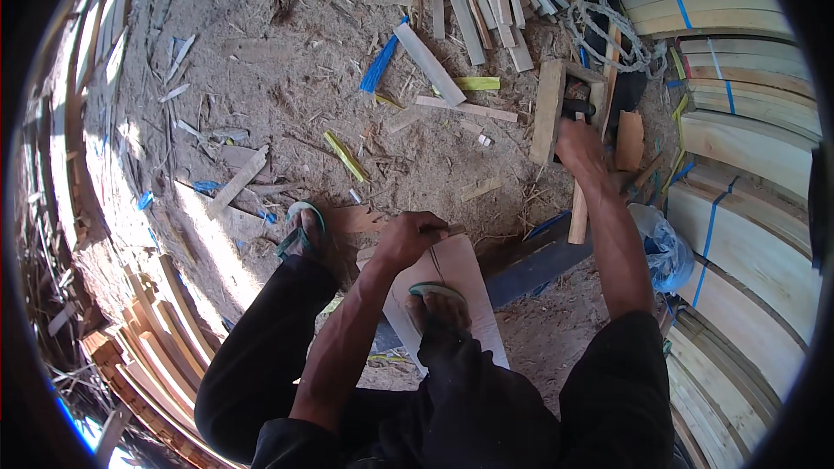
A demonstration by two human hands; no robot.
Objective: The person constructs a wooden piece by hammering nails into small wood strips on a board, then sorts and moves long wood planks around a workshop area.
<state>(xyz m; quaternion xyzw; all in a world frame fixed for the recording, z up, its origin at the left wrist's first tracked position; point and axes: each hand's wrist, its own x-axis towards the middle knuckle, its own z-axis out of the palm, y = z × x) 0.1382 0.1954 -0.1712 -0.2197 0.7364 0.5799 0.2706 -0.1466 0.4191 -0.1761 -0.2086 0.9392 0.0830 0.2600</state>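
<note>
Over the far end of the pale wooden board (478, 304), long axis running outward beneath a sandalled foot (443, 306), the nearer left hand (405, 240) pinched something unclear, while the right hand (578, 142), beyond the board's right, dipped into a wooden box (546, 108), its grip hidden.

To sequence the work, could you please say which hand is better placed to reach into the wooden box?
Probably the right hand: it is at the wooden box, while the left hand is away at the pale board.
</note>
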